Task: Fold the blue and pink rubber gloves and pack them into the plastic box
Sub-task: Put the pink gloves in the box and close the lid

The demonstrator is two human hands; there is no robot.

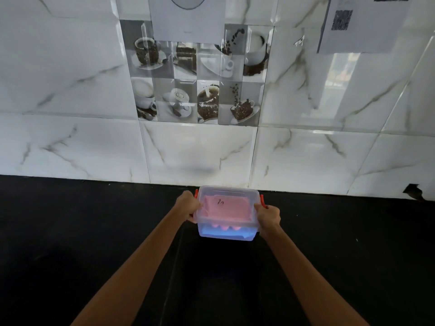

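Hands frame the lidded plastic box (227, 214) on the black counter (70, 231), near the far marble-tiled wall (70, 90): your left hand (188, 207) curls round its left side, your right hand (268, 216) round its right, each over what looks like a red latch (263, 200). Inside, the folded pink glove (227, 209) lies on the blue glove (226, 232), both blurred through the translucent lid.

A home kitchen. White marble-patterned wall tiles (70, 78) rise glossy behind a black tabletop (70, 231); a decorative tile panel (200, 81) printed with coffee cups, beans and cake is set among them. Paper sheets (188, 17) hang on the wall above.
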